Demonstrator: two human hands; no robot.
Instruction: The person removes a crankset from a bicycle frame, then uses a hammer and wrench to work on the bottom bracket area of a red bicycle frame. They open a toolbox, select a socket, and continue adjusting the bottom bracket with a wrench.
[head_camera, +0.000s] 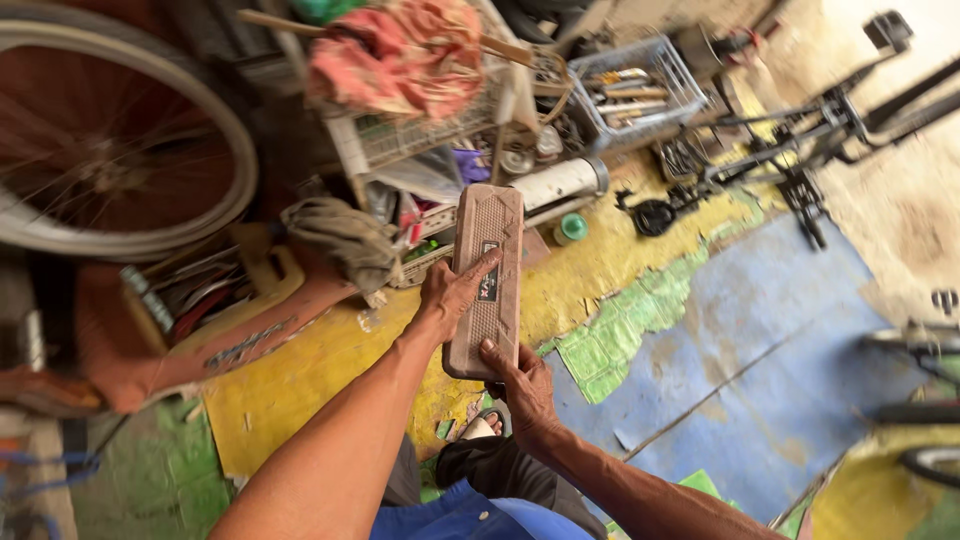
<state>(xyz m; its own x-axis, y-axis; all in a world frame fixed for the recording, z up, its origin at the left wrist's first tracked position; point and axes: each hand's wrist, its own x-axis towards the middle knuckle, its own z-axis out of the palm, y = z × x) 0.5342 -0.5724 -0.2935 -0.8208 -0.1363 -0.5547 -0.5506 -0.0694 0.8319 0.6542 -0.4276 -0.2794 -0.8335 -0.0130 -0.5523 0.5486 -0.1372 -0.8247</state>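
I hold a long, dusty brown plastic case (485, 270) with a ribbed lid upright in front of me. My left hand (450, 292) grips its left edge near the middle, thumb across the lid. Cupped under the bottom end, my right hand (522, 388) has its fingers curled on the lower corner. Below the case I see my sandalled foot (478, 428) and blue clothing.
A bicycle wheel (110, 150) leans at the upper left. A cluttered wire rack (420, 130) draped with a pink rag stands behind the case, beside a crate of tools (635, 90). A bike frame (800, 140) lies at right. The floor is yellow, green and blue painted concrete (740, 340).
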